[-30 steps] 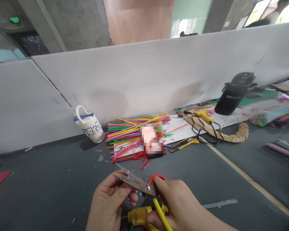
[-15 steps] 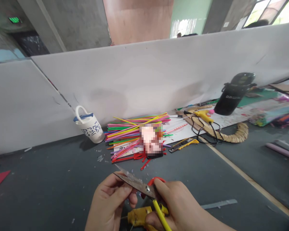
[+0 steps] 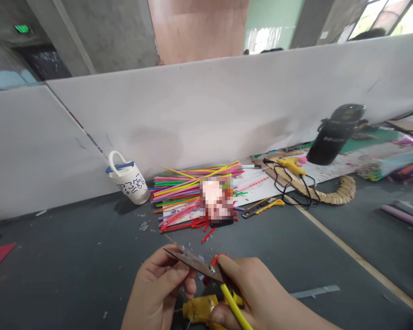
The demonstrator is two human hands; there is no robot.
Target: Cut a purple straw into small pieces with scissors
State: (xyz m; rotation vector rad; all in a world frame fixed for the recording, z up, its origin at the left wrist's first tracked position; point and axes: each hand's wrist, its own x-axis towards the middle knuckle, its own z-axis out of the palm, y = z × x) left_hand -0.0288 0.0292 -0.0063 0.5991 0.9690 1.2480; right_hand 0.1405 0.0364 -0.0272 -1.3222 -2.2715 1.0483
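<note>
My right hand (image 3: pixel 249 279) is closed around a pair of scissors (image 3: pixel 209 271) with one red and one yellow handle. The blades are slightly apart and point up and left, across the fingertips of my left hand (image 3: pixel 161 284). That hand is pinched, thumb against fingers; what lies between them is hidden or too small to name. Small pale purple bits (image 3: pixel 201 276) show by the blades. Below the scissors is a yellow wrapped piece (image 3: pixel 200 309) with thin wire ends at its left, partly covered by my right hand.
Behind my hands lie coloured pipe cleaners (image 3: pixel 179 190) and a blurred-out patch. A white cup (image 3: pixel 131 185) stands left, a black bottle (image 3: pixel 332 142) right. A utility knife (image 3: pixel 263 207), a yellow glue gun (image 3: pixel 292 166) with cord and a clear strip (image 3: pixel 315 291) lie rightward. A white partition (image 3: pixel 206 110) rises behind.
The scissors' handles have shifted slightly, with the yellow one a little farther right. More pale bits show beside the blades. My left hand has stayed nearly still.
</note>
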